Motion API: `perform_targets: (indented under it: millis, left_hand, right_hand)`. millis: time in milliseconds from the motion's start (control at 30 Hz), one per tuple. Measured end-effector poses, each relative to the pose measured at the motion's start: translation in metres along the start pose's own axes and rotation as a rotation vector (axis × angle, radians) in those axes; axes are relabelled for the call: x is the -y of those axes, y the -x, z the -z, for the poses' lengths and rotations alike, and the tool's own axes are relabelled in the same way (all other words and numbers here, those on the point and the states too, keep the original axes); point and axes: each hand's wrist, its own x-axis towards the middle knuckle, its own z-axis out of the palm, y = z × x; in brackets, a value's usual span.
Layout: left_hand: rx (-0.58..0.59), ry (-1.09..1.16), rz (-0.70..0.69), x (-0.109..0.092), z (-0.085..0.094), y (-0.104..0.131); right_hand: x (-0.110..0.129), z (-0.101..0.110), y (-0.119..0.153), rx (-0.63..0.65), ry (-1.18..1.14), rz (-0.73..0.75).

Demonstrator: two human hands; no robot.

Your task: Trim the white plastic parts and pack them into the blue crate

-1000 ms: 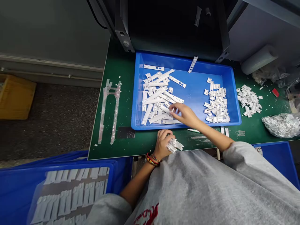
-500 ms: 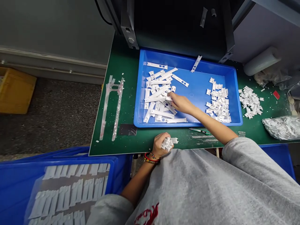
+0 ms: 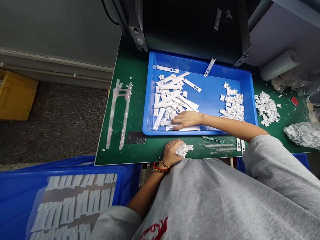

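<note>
My left hand (image 3: 172, 151) is closed around a bunch of small white plastic clips (image 3: 182, 150), just above the table's front edge. Several clips stick out past the fingers. My right hand (image 3: 186, 120) reaches into the front left part of a blue tray (image 3: 200, 133). Its fingers are stretched out and a little apart, touching the pile of long white plastic strips (image 3: 167, 96); the hand hides some of them. Slots and holes show in many strips. At the tray's right side lies a heap of small white clips (image 3: 235, 103).
On the green table (image 3: 135, 96) lie a cutter knife (image 3: 212, 139), a black card (image 3: 135, 137) and more loose clips (image 3: 267, 108). A plastic bag of parts (image 3: 303, 134) lies at right. Lower left, a blue bin (image 3: 75, 172) holds rows of white strips. A dark machine stands behind the tray.
My right hand has moved down and slightly left over the strips, and some strips have shifted. Two strips near my right elbow now show. My left hand keeps its clips.
</note>
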Motion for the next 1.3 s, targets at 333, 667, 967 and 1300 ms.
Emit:
perform_targets:
  millis: [333, 667, 967, 1300]
  left_hand:
    - [-0.016, -0.022, -0.005, 0.0, -0.001, -0.001]
    - [-0.027, -0.004, 0.011, -0.001, -0.002, -0.001]
    - [-0.056, 0.039, 0.012, -0.001, 0.0, -0.003]
    - [-0.151, 0.182, 0.129, -0.005, 0.003, -0.006]
  right_hand:
    - [-0.011, 0.006, 0.009, -0.008, -0.109, -0.082]
    - [-0.013, 0.027, 0.017, -0.468, -0.766, -0.925]
    - [0.016, 0.021, 0.01, 0.145, -0.758, -0.677]
    - [0.041, 0.047, 0.023, -0.052, -0.76, -0.802]
